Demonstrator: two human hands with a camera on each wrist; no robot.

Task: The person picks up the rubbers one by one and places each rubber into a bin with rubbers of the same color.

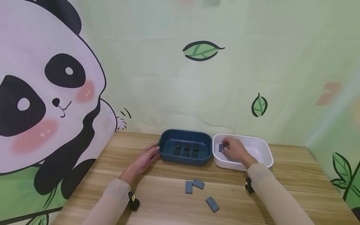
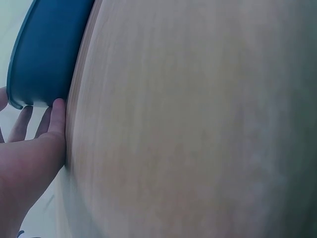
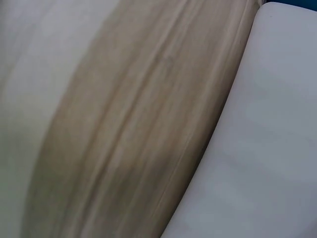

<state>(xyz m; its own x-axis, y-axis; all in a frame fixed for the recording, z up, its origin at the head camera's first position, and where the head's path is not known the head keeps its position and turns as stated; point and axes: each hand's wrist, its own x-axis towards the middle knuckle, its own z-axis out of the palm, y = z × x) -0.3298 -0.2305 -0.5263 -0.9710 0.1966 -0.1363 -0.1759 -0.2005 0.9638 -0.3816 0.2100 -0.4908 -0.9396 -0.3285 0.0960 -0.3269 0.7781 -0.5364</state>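
Note:
My left hand (image 1: 144, 160) rests against the left end of a dark blue tray (image 1: 184, 161), its fingers fairly straight. The left wrist view shows the fingertips (image 2: 58, 106) touching the tray's end wall. Inside that tray several small black blocks (image 1: 187, 146) sit in two rows. My right hand (image 1: 235, 150) reaches into a white tray (image 1: 264, 150) and pinches a small blue-grey block (image 1: 221, 148) near its left end. In the right wrist view only the white tray's outer wall (image 3: 257, 144) shows well; the hand is out of sight there.
The two trays stand side by side at the back of the wooden table (image 1: 163, 193). In front of them lie three blue-grey blocks, two close together (image 1: 188, 187) and one nearer the front (image 1: 212, 204). A panda-printed backdrop (image 1: 146, 62) rises behind the table.

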